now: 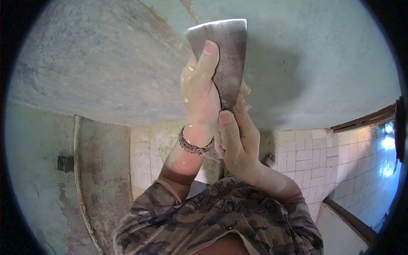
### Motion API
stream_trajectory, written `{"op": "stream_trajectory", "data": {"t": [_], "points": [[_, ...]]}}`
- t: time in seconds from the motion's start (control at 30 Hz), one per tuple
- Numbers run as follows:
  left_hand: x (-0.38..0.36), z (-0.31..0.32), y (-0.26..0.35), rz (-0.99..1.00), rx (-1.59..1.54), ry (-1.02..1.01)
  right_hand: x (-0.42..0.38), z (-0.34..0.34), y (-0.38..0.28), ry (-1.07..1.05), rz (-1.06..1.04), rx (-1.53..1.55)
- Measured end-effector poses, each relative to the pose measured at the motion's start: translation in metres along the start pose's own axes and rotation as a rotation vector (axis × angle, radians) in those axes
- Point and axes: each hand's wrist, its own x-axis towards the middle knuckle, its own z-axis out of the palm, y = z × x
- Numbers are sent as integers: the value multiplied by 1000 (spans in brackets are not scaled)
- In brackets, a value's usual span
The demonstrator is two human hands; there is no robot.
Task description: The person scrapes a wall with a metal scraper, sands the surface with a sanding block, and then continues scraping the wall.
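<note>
A wide metal scraper blade (231, 55) stands upright in the upper middle, its bright edge at the top. My left hand (200, 89) is closed on the blade's left side, the thumb lying flat on its face and the fingers behind it. Pale flecks stick to this hand, and a braided bracelet (193, 144) circles its wrist. Lower down, my right hand (240, 142) is wrapped round the narrow end, its thumb in front and fingertips showing at the right. The handle is mostly hidden by this hand.
A worn, patchy plaster surface (114, 63) spans the top of the view. On the left, a pipe (77, 170) runs along a stained wall, near a small dark box (66, 163). White tiles (312, 163) lie at lower right, beside a dark beam (350, 219).
</note>
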Motion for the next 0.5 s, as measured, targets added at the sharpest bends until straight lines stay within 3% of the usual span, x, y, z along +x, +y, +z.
{"op": "stream_trajectory", "data": {"t": [0.1, 0.17, 0.23, 0.37, 0.5], "points": [[1, -5, -7, 12, 23, -34, 8, 0, -8, -37, -61, -10], [-1, -8, -29, 1, 46, -59, -3, -18, 8, -94, 102, 320], [-2, -6, -44, 44, 29, 12, 3, -25, 7, -129, 58, 293], [5, 8, 2, 17, 15, -69, 22, -25, -12, -265, -16, 352], [4, -4, -30, -1, 66, -61, 8, -31, 6, -248, 15, 366]]}}
